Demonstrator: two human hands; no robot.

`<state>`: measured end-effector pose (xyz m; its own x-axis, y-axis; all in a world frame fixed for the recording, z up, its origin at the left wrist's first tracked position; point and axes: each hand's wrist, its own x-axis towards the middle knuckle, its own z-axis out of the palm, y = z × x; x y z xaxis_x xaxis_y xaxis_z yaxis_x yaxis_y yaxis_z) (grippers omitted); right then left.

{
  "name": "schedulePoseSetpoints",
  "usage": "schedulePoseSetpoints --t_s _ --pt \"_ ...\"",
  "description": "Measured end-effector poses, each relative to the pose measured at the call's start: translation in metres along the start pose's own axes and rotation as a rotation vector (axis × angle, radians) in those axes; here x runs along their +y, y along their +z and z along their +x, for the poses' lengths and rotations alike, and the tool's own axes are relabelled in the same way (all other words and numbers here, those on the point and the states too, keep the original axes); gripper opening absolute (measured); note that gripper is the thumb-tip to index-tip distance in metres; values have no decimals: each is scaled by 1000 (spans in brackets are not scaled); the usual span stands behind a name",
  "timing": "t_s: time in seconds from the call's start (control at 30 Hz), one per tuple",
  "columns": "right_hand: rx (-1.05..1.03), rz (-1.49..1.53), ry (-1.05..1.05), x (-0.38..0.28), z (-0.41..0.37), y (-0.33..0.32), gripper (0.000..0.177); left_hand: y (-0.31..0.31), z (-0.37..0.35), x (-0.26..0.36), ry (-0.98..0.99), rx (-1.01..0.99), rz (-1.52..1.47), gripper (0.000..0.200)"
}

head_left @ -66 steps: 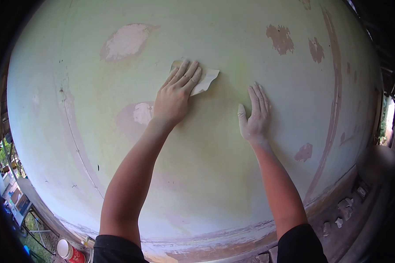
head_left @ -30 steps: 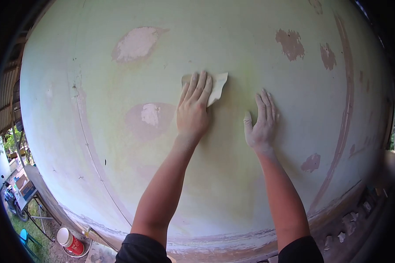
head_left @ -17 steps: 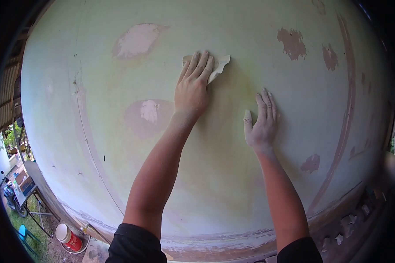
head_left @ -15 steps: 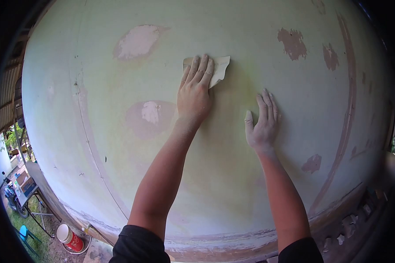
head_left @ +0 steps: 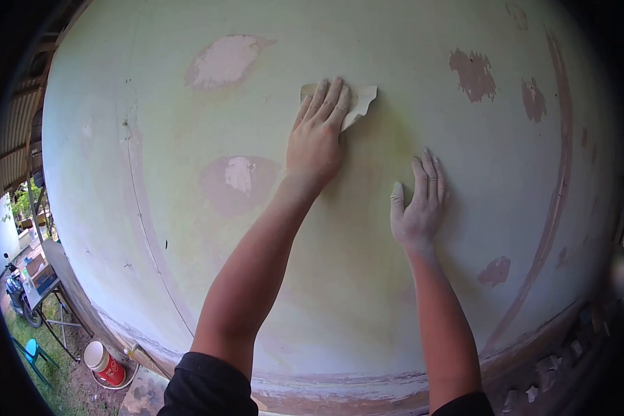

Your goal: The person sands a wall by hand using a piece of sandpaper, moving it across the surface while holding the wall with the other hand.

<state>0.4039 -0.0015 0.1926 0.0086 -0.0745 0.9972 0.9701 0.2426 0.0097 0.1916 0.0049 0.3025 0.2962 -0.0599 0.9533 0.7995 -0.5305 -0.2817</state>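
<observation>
My left hand [head_left: 317, 139] lies flat over a sheet of pale sandpaper [head_left: 362, 102], pressing it to the upper middle of the green-white wall [head_left: 353, 263]. One curled corner of the sheet sticks out to the right of the fingers. Lower and to the right, my right hand [head_left: 421, 208] rests on the wall with its dusty fingers stretched up and its thumb apart, holding nothing. Pinkish filler patches [head_left: 223, 62] mark the wall left of my left hand, and brown patches [head_left: 473, 75] show at the upper right.
At the lower left outside stand a red and white bucket [head_left: 111, 371], a blue-green stool [head_left: 32, 349], a table with boxes [head_left: 37, 288] and a motorbike [head_left: 15, 291]. Rubble [head_left: 532, 394] lies along the wall's foot at the lower right.
The view has shifted a little. My left hand and the sheet appear slightly higher and further right; my right hand appears slightly lower and further right.
</observation>
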Motion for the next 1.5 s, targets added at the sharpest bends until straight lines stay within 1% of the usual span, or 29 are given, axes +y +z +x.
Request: schedulePoseSetpoints --t_s 0.07,0.13,0.2,0.27,0.33,0.37,0.43,0.47,0.5,0.53,0.6,0.63,0.7,0.73,0.77,0.8,0.93,0.97,1.07,1.13,1.17,1.23,1.27,1.33,1.4,1.47,1.5 --pt "-4 -13 16 1 0 0 58 10 13 3 -50 99 41 68" --pt "1 8 13 0 0 -1 58 11 -10 15 -82 89 63 69" --pt "-6 12 18 1 1 -1 58 9 -60 36 -188 6 40 72" --pt "-20 17 24 1 2 -3 58 11 -128 60 -272 -62 -2 72" --pt "-44 -7 18 2 -1 -6 58 15 -196 80 -302 -142 -9 72" --pt "-39 -8 20 5 1 -5 58 16 -194 77 -297 -140 -8 72" --pt "-42 -9 16 5 -1 -2 59 11 -197 68 -198 -180 102 66" --pt "-54 -1 17 4 -3 -2 59 8 -181 62 -165 -194 124 65" --pt "-50 -13 15 4 -2 -3 59 4 -149 51 -130 -206 146 65" --pt "-42 -29 12 5 -1 -2 59 -2 -110 41 -115 -159 71 65" --pt "-47 -16 8 6 -5 -1 60 -2 -34 16 -81 -54 114 63" --pt "-39 -7 -5 9 -4 -1 60 0 -7 9 -76 10 133 62" --pt "-47 -49 0 12 -5 -1 60 5 9 8 -65 42 131 62" --pt "-68 -68 10 11 -8 -1 60 6 10 8 -63 58 148 61" --pt "-70 -76 9 10 -8 -2 60 9 -2 13 -91 68 104 65" --pt "-73 -64 11 10 -7 -3 59 10 -24 23 -114 23 80 66" --pt "-67 8 -4 10 -6 -6 60 13 -159 66 -190 -178 24 68" --pt "-55 0 -10 10 -6 -6 60 5 -170 73 -207 -211 78 68" --pt "-85 -30 -7 7 -6 -6 59 5 -160 55 -134 -201 64 66" --pt "-102 -45 25 4 -6 -7 58 -2 -116 41 -81 -163 35 67" --pt "-98 -49 19 5 -6 -6 58 -6 -85 34 -67 -147 6 68" --pt "-66 -28 -14 8 -7 -5 57 -3 -25 19 -7 -63 39 70" --pt "-64 -36 -20 10 -6 -4 57 2 -7 14 -9 -56 32 70" --pt "-49 -2 -23 10 -8 -3 57 8 12 11 3 29 65 70" --pt "-57 -4 -13 9 -11 -3 57 9 -10 21 -33 22 72 70" --pt "-54 -6 -6 11 -7 -3 57 10 -63 39 -135 -42 66 69" --pt "-51 -2 -10 11 -6 -3 57 12 -101 50 -142 -100 47 67"
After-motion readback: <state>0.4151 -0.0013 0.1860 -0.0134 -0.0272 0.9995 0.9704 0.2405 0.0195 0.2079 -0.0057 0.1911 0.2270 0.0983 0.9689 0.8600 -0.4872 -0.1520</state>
